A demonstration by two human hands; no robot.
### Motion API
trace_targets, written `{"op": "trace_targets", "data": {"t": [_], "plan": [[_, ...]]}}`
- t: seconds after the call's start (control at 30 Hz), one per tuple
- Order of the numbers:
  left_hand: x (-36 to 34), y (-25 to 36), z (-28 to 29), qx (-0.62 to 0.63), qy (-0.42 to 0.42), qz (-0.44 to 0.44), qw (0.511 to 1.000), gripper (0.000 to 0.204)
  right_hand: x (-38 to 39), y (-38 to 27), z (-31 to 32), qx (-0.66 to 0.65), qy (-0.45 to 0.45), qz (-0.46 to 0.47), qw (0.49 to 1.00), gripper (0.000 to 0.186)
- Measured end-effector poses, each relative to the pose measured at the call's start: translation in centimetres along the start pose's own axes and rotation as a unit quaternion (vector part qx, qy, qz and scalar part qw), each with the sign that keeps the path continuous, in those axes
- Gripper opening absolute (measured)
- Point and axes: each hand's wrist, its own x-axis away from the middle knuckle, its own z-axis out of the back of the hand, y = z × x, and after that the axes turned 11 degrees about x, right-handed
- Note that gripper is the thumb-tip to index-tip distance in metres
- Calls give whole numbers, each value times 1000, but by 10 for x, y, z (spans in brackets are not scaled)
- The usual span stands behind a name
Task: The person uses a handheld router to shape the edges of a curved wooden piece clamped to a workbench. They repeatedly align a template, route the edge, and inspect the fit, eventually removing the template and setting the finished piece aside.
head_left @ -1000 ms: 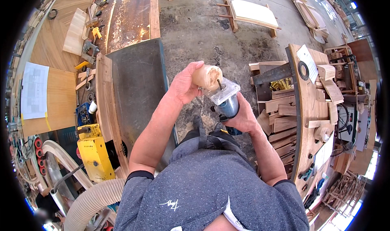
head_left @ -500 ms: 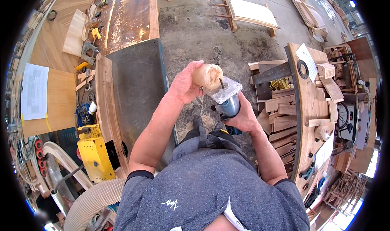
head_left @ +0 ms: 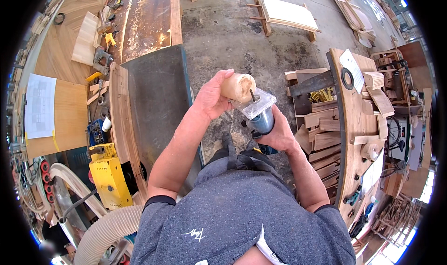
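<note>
My left hand (head_left: 210, 98) is closed round a pale, waxy cylinder (head_left: 238, 88) with a rough brown patch on its end. My right hand (head_left: 280, 133) grips a trim router (head_left: 262, 121) by its dark blue body. The router is held bit upward, and its clear square base (head_left: 261, 104) faces the cylinder. A thin dark bit (head_left: 252, 95) sticks up from the base right beside the cylinder's end; whether the two touch I cannot tell. Fingers of the right hand are partly hidden behind the router.
To my left stand a dark machine table (head_left: 156, 92), a yellow machine part (head_left: 109, 174) and a ribbed hose (head_left: 109, 232). At right is a wooden bench (head_left: 354, 148) with wood offcuts stacked beside it. Another person (head_left: 55, 234) is at the lower left edge.
The router and its bit have shifted very slightly left. Both hands keep their grips. At the lower left edge, the other person has moved a little.
</note>
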Motion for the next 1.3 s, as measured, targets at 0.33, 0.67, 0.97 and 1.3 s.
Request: {"op": "trace_targets", "data": {"t": [0.33,0.67,0.97,1.3], "plan": [[-1,-3,3,1,1,-4,1000,45,0,8,-4,17,5,8,1000,93],[-2,-3,5,-2,-11,-5,1000,43,1,3,-4,3,2,3,1000,95],[2,-4,2,-12,-27,-16,999,43,1,2,-3,22,-2,2,1000,97],[6,1,-3,3,-32,-9,999,40,-2,13,-1,-48,-22,58,997,93]]}}
